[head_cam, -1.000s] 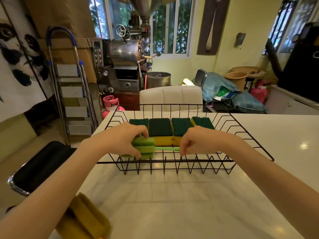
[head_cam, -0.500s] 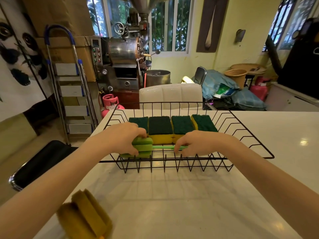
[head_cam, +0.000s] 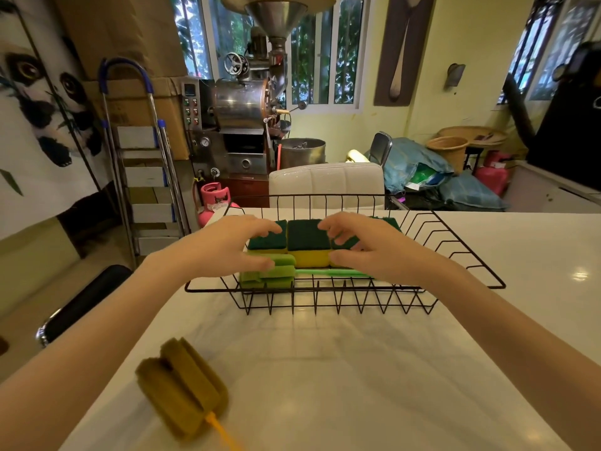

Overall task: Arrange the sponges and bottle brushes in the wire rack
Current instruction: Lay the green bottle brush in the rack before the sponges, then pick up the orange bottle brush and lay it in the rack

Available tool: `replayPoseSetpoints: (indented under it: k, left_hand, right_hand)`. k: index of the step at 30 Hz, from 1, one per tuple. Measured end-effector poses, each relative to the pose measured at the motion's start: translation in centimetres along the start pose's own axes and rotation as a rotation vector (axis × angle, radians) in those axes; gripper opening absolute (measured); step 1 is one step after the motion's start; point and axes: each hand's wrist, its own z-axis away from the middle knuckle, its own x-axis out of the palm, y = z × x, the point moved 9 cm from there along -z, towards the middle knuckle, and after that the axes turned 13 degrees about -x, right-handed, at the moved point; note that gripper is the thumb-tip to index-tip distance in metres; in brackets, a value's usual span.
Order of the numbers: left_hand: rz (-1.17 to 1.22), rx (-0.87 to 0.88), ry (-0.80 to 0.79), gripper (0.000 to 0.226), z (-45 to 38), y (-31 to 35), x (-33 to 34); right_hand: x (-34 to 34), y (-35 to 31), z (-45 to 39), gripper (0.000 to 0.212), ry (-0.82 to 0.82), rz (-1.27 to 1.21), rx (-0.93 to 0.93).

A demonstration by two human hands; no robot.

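A black wire rack (head_cam: 472, 256) stands on the white table (head_cam: 357, 369). Inside it, a row of green-topped yellow sponges (head_cam: 305, 237) fills the back. A green bottle brush (head_cam: 276, 277) lies along the front, its foam head at the left and its handle pointing right. My left hand (head_cam: 227, 245) arches over the leftmost sponge with its thumb against the brush head. My right hand (head_cam: 367, 250) rests its spread fingers on a sponge farther right, thumb at the yellow front face. Neither hand lifts anything. An olive-brown bottle brush (head_cam: 182, 388) with a yellow handle lies on the table, near left.
A white chair back (head_cam: 327, 177) stands just behind the rack. A black stool (head_cam: 81, 301) and a stepladder (head_cam: 143, 177) are at the left, off the table. A metal roasting machine (head_cam: 247, 109) and bags sit farther back.
Both hands have let go of the green brush, which now lies in the rack. They have moved back onto the sponge row.
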Motion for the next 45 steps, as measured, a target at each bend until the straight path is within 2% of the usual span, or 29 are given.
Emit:
replayPoseSetpoints:
  k: [2,4,9,13,16,22,25,37,42,45]
  left_hand:
    - [0.086,0.026,0.064,0.061,1.7,0.2,-0.9]
    - [0.155,0.046,0.13,0.061,3.6,0.4,-1.5]
    - [0.253,0.013,0.287,0.069,8.7,-0.4,-1.9]
    - [0.29,-0.039,0.331,0.075,12.5,-1.5,-1.0]
    - [0.305,-0.079,0.297,0.078,14.6,-2.7,0.4]
    - [0.328,-0.144,0.072,0.079,16.7,-4.2,4.3]
    - [0.292,-0.186,0.049,0.078,16.7,-5.2,5.8]
    - [0.311,-0.179,0.22,0.067,16.2,-5.3,4.6]
    - [0.336,-0.139,0.38,0.064,15.5,-4.0,0.7]
    - [0.356,-0.095,0.46,0.064,14.5,-2.9,-1.8]
  right_hand:
    - [0.1,-2.1,0.9,0.048,0.089,-0.028,-0.051]
    - [0.9,-4.1,1.8,0.052,0.107,-0.044,-0.092]
    - [4.5,-8.3,4.3,0.063,0.018,-0.035,-0.16]
    - [6.4,-10.4,5.7,0.069,-0.024,0.067,-0.191]
    - [7.9,-11.5,6.1,0.07,-0.074,0.055,-0.197]
    - [12.8,-12.2,7.6,0.073,-0.332,0.024,-0.129]
    - [14.3,-12.0,8.0,0.075,-0.409,0.02,-0.103]
    - [13.8,-10.7,8.0,0.043,-0.456,-0.08,-0.02]
    - [10.6,-10.1,7.1,0.037,-0.367,-0.243,0.055]
    - [7.7,-9.9,6.4,0.036,-0.288,-0.245,0.035]
